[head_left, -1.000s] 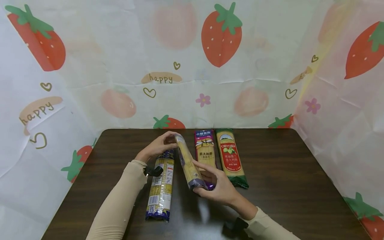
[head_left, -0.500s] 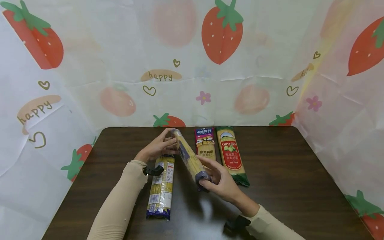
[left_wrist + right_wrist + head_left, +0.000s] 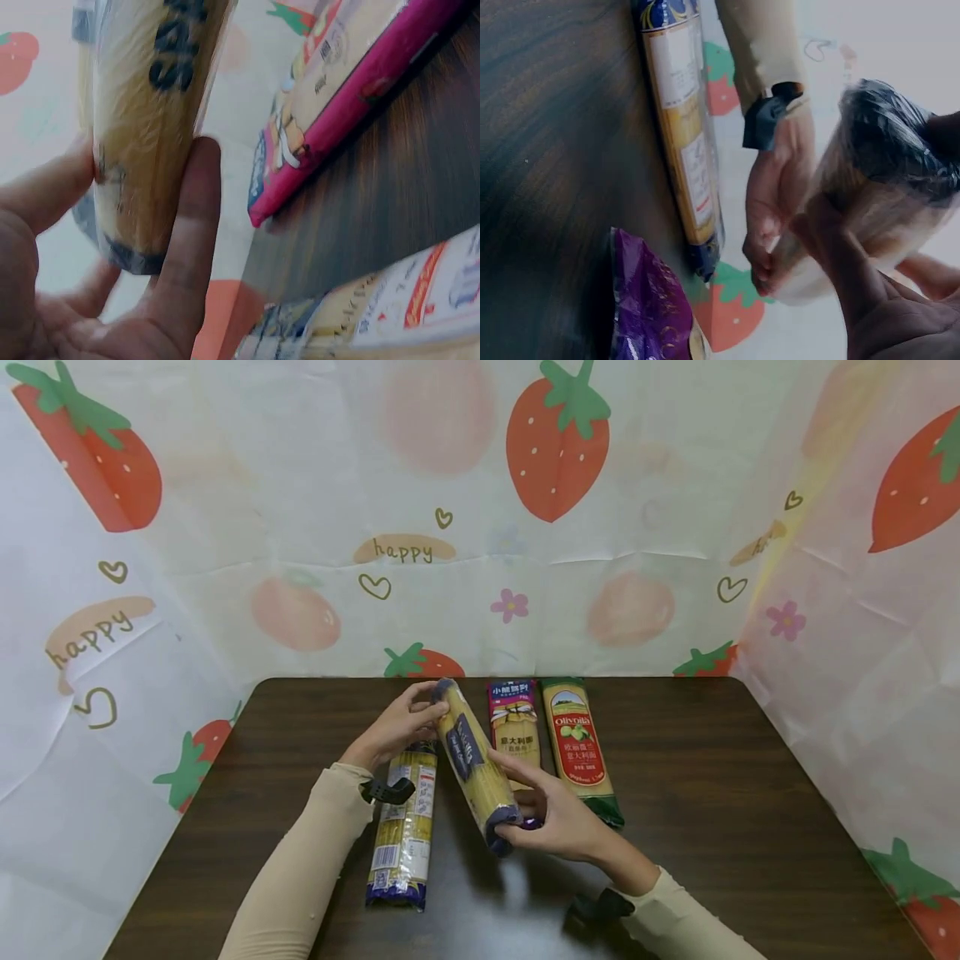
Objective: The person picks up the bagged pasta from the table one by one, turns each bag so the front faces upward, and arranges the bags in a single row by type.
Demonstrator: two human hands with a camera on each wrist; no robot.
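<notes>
A clear pack of spaghetti point(image 3: 474, 756) with dark blue ends and a dark blue label is held tilted above the table by both hands. My left hand point(image 3: 401, 724) grips its far end; in the left wrist view the thumb and fingers lie on either side of the pack point(image 3: 146, 135). At the near end, my right hand point(image 3: 558, 818) holds it with the thumb by the blue end and the fingers along the side. Under my left wrist lies a second spaghetti pack point(image 3: 401, 843) with blue ends, its barcode and white text panels facing up.
Behind my right hand lies a purple and pink spaghetti pack point(image 3: 514, 718), partly hidden by it. Right of that is a green and red Olivoilà pack point(image 3: 577, 739). The dark wooden table point(image 3: 697, 810) meets a strawberry-print cloth point(image 3: 645, 527) at the back.
The held pack has been rolled between the hands, so its dark blue label now faces up. Both hands keep hold of it with only small shifts. The other packs stay put.
</notes>
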